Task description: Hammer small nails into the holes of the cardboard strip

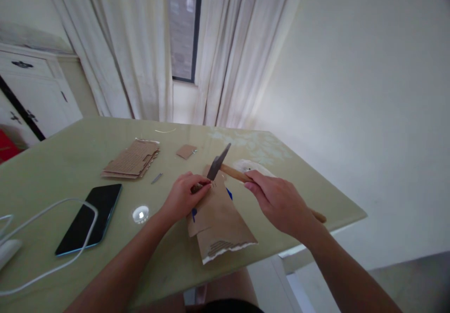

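My right hand (279, 200) is wrapped round the wooden handle of a hammer (234, 173). The hammer's dark metal head is over a piece of brown cardboard (220, 221), close to my left fingertips. On the cardboard's far part rests my left hand (186, 193), thumb and fingers pinched together on something too small to make out. Several tiny dark dots show in the cardboard beside those fingertips. The sheet has blue marks and a torn white near edge. Where the hammer head meets the fingertips, the exact contact is hidden.
A stack of cardboard pieces (131, 160) lies at the left, with a small cardboard square (186, 151) further right. Nearer are a small grey metal strip (157, 178), a phone (91, 217) and a white cable (52, 205). A white bag-like thing (258, 167) lies behind the hammer.
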`<state>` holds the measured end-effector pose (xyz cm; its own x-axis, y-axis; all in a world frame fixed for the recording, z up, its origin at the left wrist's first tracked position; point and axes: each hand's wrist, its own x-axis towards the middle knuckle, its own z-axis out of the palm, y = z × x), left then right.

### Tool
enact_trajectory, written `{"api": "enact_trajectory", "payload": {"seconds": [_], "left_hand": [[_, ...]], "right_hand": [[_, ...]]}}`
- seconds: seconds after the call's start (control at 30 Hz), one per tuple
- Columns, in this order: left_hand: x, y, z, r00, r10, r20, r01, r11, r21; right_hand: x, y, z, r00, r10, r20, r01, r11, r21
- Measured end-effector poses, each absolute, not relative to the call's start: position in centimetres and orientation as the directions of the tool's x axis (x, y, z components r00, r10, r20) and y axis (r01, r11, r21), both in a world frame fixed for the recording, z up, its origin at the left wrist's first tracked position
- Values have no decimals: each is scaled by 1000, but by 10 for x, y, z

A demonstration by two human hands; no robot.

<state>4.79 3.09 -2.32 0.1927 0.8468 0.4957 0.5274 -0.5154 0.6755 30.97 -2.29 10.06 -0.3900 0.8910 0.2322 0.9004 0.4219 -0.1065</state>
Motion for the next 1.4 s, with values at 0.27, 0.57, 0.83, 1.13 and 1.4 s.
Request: {"api": "enact_trajectory", "payload": {"seconds": [0.27,0.57,0.83,1.13,1.4], "left_hand": [[50,36,-31,192,846,498,510,-519,686],[51,36,-28,214,850,481,454,-523,721],[51,33,-24,237,847,476,414,-531,739],[51,34,-27,254,849,463,447,-528,723],[52,32,-26,272,856,439,456,-516,725]], "right_hand": [[298,-24,92,-357,915,186,930,368,-24],[296,-24,91,-301,930,211,942,325,-84],[296,-24,86,-289,921,262,945,318,-75],[298,-22,78,-305,926,223,944,325,-60],[296,-22,76,-321,938,135,945,327,-29]]}}
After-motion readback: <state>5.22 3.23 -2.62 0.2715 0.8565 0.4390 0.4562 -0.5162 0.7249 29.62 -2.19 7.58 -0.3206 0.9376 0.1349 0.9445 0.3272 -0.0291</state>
